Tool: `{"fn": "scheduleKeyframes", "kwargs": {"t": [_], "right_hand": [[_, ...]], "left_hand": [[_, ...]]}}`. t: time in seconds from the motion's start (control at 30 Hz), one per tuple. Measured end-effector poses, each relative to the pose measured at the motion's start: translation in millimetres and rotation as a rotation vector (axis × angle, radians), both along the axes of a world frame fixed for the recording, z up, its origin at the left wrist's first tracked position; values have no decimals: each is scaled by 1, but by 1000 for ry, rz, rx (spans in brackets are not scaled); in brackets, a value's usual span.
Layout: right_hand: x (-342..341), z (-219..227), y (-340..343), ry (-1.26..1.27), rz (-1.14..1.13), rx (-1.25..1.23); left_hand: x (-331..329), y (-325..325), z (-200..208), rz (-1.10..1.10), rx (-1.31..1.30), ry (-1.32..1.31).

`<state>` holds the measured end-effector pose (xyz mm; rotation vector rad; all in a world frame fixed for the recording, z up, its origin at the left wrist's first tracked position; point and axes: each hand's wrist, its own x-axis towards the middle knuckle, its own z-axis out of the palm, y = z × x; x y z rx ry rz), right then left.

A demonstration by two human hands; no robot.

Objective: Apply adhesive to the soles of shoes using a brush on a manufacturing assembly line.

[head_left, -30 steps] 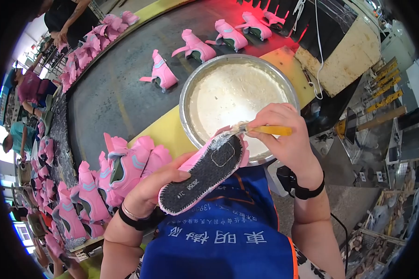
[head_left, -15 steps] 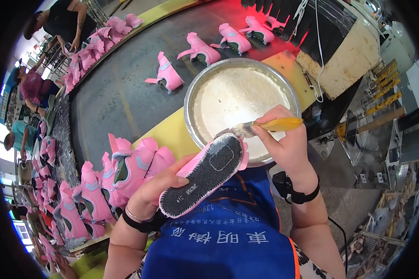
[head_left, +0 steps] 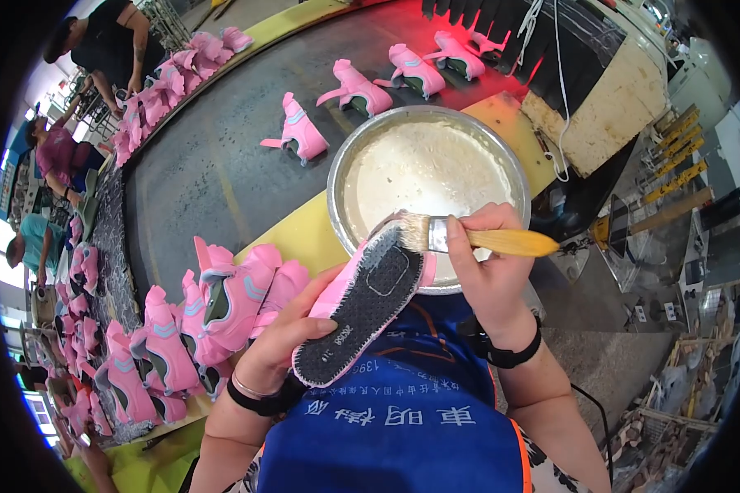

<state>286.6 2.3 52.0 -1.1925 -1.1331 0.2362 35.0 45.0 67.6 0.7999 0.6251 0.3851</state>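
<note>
Shoe sole (head_left: 360, 302) in left hand (head_left: 284, 345), brush (head_left: 460, 237) in right hand (head_left: 489, 275), bristles on sole's far end. Bowl (head_left: 341, 177) just behind. Shoes (head_left: 214, 300) left of sole; conveyor (head_left: 214, 156) beyond.

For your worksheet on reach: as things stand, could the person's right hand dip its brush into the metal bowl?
Probably yes. The right hand holds the brush right over the metal bowl's near rim, its open top uncovered; only the shoe sole in the left hand lies beside the bristles.

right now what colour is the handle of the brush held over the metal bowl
Yellow-orange, on the wooden-handled flat brush, clearest in the head view.
</note>
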Motion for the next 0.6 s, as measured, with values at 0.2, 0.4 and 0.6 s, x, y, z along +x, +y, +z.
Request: {"fn": "scheduleKeyframes", "kwargs": {"t": [0.2,0.4,0.6], "right_hand": [[-3,4,-8,-79,33,-197],[4,3,7,-139,-30,-19],[14,3,7,-265,-114,-317]], "left_hand": [[0,-1,-11,65,40,-42],[-1,1,-21,1,318,125],[-5,3,-28,-3,330,98]]}}
